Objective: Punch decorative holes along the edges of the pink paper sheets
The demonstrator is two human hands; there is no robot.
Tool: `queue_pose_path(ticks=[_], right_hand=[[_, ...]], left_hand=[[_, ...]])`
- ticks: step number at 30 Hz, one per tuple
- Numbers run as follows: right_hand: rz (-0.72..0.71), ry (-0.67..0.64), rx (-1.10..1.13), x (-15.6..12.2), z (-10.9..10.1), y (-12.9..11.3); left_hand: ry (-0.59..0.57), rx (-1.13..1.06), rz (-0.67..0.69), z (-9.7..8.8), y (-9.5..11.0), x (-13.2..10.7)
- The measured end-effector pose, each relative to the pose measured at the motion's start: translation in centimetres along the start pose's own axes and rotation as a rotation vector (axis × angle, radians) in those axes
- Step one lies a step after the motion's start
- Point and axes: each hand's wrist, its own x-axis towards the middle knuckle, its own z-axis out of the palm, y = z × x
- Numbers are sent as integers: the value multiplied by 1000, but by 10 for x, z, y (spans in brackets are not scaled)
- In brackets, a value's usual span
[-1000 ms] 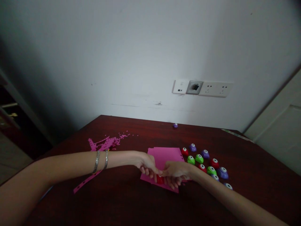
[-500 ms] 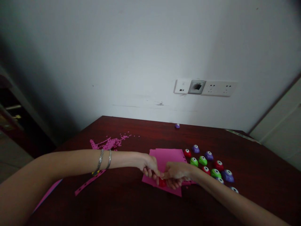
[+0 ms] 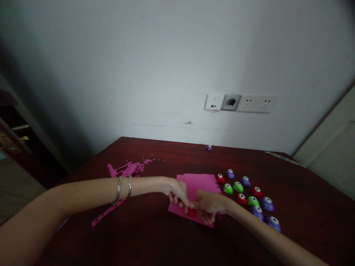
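1. Largest from where I stand is the pale wall, scuffed low down.
2. Against it sits the dark red-brown counter; I read my clock from the pink sheets, twelve toward the wall.
3. The pink sheets overlap slightly and carry a row of small holes along their three o'clock edge.
4. A socket panel is on the wall at one o'clock.
5. Pink offcuts lie jumbled at ten, and a punched strip slants out at nine, partly under the left forearm.
6. The left hand comes in from nine and the right hand from four; their thumbs meet over the red piece, fingers curled at its sides, so each grip is clamped on it.
7. Two bracelets ring the left wrist.
8. Red, green and purple pieces with eye-like tops cluster around three; one purple piece stands alone near one.
9. The red piece, mostly covered, sits on the sheets toward six.
10. Smallest, pink confetti scatters at ten.
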Motion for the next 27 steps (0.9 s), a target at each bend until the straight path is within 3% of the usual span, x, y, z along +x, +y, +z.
queue_pose_path(ticks=[3, 6, 8, 11, 16, 21, 27], right_hand=[[-5, 69, -10, 0, 8, 6], [-13, 195, -65, -1, 16, 8], [-26, 317, -131, -4, 21, 8], [-60, 471, -228, -9, 30, 7], [-132, 722, -611, -15, 51, 8], [-33, 758, -626, -14, 65, 6], [18, 769, -584, -12, 65, 7]], left_hand=[[196, 195, 98, -15, 9, -3], [530, 319, 345, -27, 9, 2], [620, 402, 470, -30, 3, 11], [600, 471, 544, -25, -9, 24], [598, 431, 566, -19, -20, 34], [609, 348, 597, -16, -24, 34], [620, 306, 604, -14, -27, 34]])
